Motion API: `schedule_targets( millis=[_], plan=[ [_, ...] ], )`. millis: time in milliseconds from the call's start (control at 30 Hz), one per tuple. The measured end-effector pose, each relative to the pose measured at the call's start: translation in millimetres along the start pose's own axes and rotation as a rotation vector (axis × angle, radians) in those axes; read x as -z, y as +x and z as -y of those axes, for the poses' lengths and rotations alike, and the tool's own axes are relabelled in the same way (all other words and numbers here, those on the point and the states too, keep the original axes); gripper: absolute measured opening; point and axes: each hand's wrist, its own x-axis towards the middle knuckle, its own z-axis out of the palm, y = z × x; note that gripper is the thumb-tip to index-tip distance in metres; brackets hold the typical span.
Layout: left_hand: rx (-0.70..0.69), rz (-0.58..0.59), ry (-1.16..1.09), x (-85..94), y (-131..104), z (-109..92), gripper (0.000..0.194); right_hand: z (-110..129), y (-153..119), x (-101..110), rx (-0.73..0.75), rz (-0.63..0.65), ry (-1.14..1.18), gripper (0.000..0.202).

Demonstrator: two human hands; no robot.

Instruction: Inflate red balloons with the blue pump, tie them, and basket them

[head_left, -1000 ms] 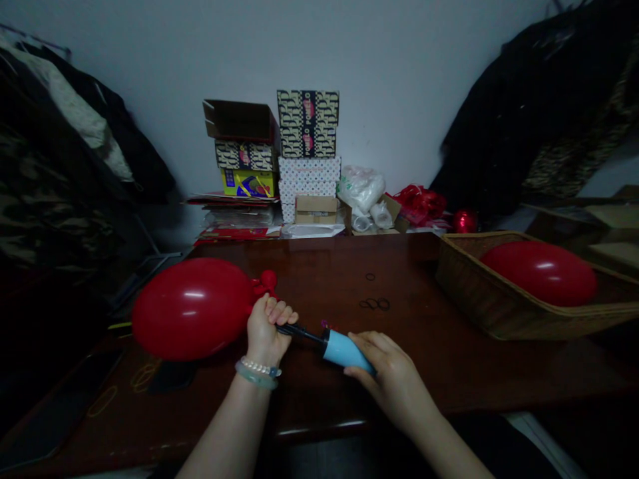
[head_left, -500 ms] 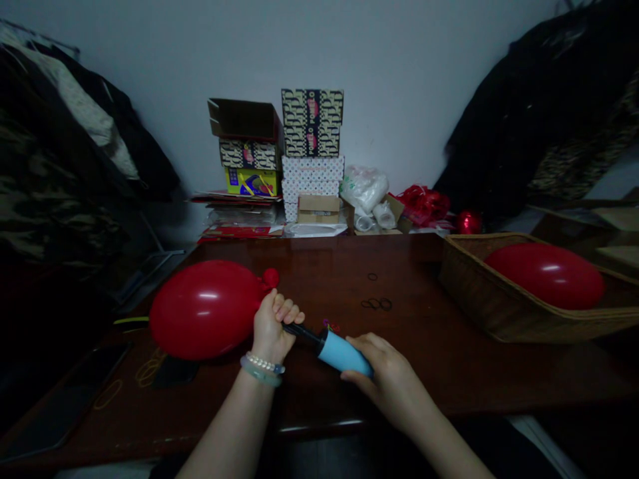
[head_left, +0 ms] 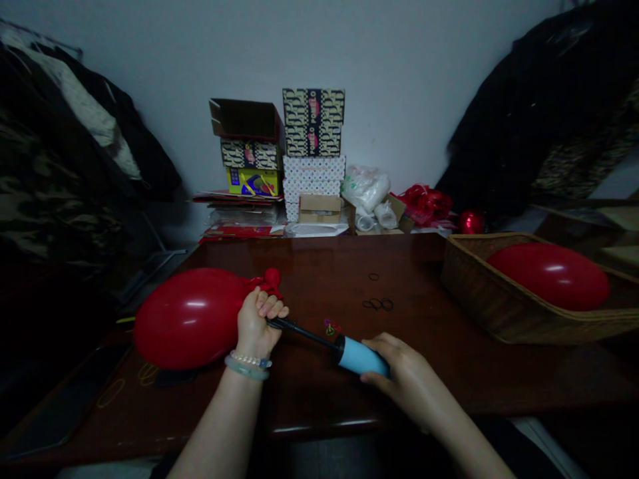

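Observation:
A large inflated red balloon (head_left: 187, 322) lies to the left of my left hand (head_left: 259, 322), which is closed around its neck and the black end of a balloon pump (head_left: 360, 356). The join between balloon and pump is hidden inside that fist. From there a black rod slants down to the pump's light blue barrel, and my right hand (head_left: 409, 372) is wrapped around the barrel's far end. Small, limp red balloons (head_left: 269, 281) show just above my left knuckles. Tiny coloured rubber bands (head_left: 330, 326) rest on the table behind the rod.
A wicker basket (head_left: 474, 293) at the right holds another red balloon (head_left: 552, 276). Black rubber bands (head_left: 378, 304) lie mid-table, yellow ones (head_left: 110, 394) at the left. Stacked boxes (head_left: 313, 133) and plastic bags (head_left: 367, 189) line the wall. Clothes hang at both sides.
My hands have moved apart, so more of the pump's black rod shows. The left hand and balloon shifted left and slightly down; the right hand went right with the barrel.

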Motion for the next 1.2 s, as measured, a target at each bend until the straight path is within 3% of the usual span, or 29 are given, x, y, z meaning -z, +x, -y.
schedule_targets(
  millis=[267,533,833,1200],
  plan=[
    [0.035,0.016,0.003,-8.7,-8.0,14.6,0.042,8.6,1.9,-20.3,0.135,-0.186,-0.017,0.041],
    [0.099,0.025,0.055,-18.0,-19.7,35.1,0.043,20.9,3.4,-39.0,0.157,-0.263,-0.014,0.04],
    [0.07,0.029,0.047,-15.1,-13.8,20.0,0.044,19.4,5.2,-27.0,0.16,-0.189,0.016,0.044],
    [0.021,0.008,-0.015,-4.0,-1.6,0.1,0.042,-4.7,-0.2,1.3,0.098,-0.043,0.053,0.04]
  ],
)
